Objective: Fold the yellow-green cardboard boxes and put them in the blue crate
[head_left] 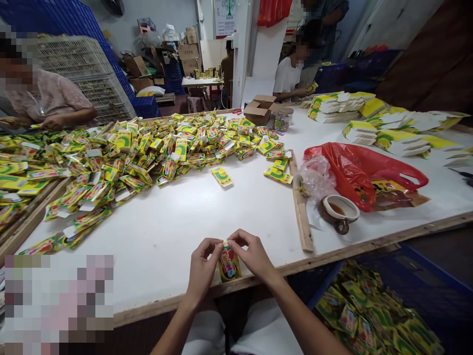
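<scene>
A small printed carton (229,266), yellow and green with colourful lettering, is at the front edge of the white table. My left hand (206,264) pinches its top edge from the left, thumb and forefinger together. From the right, my right hand (253,254) grips the same top edge in a like pinch. The fingertips of both hands nearly meet there and cover the carton's upper end. Beyond them a single yellow carton (221,176) lies apart on the tabletop. A large heap of similar cartons (181,143) spreads across the back and left.
A wooden strip (302,217) divides the table on my right. Past it are a brown cup (339,212), a red plastic bag (354,167) and stacked flat cartons (391,138). A blue crate (417,266) of filled-looking cartons stands below. Other people sit around the table.
</scene>
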Motion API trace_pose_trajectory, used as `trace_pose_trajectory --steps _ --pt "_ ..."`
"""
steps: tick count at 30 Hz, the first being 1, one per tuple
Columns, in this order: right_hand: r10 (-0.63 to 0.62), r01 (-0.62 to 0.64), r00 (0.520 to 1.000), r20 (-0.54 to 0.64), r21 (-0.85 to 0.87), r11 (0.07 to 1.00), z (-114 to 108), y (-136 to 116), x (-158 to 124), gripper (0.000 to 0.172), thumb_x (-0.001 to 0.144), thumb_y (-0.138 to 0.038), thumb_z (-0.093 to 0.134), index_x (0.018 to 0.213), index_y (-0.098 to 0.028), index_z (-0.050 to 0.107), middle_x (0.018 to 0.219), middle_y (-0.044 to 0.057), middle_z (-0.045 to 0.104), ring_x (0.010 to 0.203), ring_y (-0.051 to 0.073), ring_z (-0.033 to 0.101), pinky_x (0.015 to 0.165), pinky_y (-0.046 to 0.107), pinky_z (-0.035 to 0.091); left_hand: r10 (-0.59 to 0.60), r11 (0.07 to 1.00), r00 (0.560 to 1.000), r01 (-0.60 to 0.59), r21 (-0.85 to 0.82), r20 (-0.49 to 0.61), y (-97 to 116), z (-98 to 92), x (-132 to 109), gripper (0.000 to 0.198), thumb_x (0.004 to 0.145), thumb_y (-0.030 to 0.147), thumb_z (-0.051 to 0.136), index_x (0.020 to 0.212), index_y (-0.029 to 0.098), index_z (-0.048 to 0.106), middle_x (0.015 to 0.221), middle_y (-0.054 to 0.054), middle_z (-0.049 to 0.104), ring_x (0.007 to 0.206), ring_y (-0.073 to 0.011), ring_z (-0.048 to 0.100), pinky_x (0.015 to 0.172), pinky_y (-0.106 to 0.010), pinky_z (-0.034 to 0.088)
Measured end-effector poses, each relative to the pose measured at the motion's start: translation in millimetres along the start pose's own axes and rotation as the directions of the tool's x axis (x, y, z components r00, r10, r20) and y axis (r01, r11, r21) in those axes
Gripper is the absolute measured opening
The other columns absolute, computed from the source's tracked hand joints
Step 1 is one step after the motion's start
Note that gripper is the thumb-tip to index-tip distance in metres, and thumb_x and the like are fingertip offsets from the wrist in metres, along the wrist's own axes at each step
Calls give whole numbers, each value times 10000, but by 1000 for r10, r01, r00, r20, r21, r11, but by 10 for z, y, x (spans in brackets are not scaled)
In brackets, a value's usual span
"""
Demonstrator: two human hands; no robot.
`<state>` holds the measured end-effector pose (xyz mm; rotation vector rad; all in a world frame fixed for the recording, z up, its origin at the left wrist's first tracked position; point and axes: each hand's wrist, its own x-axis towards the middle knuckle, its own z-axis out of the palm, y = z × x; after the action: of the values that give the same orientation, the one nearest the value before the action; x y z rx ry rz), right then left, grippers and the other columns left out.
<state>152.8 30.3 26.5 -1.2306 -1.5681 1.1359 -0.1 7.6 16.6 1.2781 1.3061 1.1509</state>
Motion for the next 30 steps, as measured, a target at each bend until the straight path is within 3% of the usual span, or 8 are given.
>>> trace_pose_trajectory --steps 9,12,16,19,21,23,25,30 --pt "26 -36 998 62 163 986 66 127 -105 96 827 -262 593 837 -178 639 810 22 685 769 171 643 704 271 502 103 989 992 -111 99 76 -26 -87 -57 136 843 290 572 839 185 658 886 -52 641 880 -192 603 783 -305 483" --pt "8 -9 1000 3 109 994 -4 60 -140 102 839 -251 560 841 -181 634 808 23 673 780 175 629 718 271 492 86 992 987 -97 78 137 -12 -71 -89 179 851 288 563 986 200 640 941 -55 649 888 -187 611 800 -313 492" --pt "43 -62 993 -109 -175 983 -680 -95 -406 196 885 -318 471 838 -201 621 818 33 659 793 196 609 712 291 470 59 993 992 -70 98 112 -1 -148 -82 323 855 307 552 1169 231 548 1030 -57 644 914 -181 615 845 -332 487" --pt "51 -122 987 -151 -509 852 -1348 -120 -613 198 845 -357 519 805 -215 652 840 52 663 821 237 602 762 353 453 23 974 999 -31 226 39 -12 -265 7 234 855 339 539 1048 225 607 1031 -57 643 903 -188 609 827 -333 483" --pt "-29 -97 982 -189 -625 775 -1564 -64 -602 210 846 -345 507 843 -219 675 932 77 664 915 262 590 832 397 439 6 957 1000 -10 291 14 -40 -309 66 213 853 352 534 999 225 623 1014 -55 643 884 -190 605 800 -328 486" --pt "-140 0 977 -159 -662 749 -1502 36 -407 240 871 -303 466 929 -214 681 1100 102 629 1053 268 547 918 424 407 18 949 999 -25 315 27 -86 -303 96 209 855 349 524 993 228 624 1002 -51 640 875 -189 604 781 -320 490" --pt "-220 117 973 -69 -674 729 -1228 158 -40 260 880 -244 453 1021 -203 668 1284 110 534 1182 262 467 987 432 363 54 944 997 -71 321 62 -141 -264 90 198 858 334 515 985 229 624 996 -50 635 872 -187 606 774 -314 490" --pt "-178 196 978 106 -748 634 -463 396 1126 345 846 -78 465 1137 -176 622 1491 97 300 1359 298 227 1038 490 264 141 918 986 -164 362 89 -242 -215 38 163 867 291 497 938 225 628 980 -51 638 924 -199 601 826 -325 469"
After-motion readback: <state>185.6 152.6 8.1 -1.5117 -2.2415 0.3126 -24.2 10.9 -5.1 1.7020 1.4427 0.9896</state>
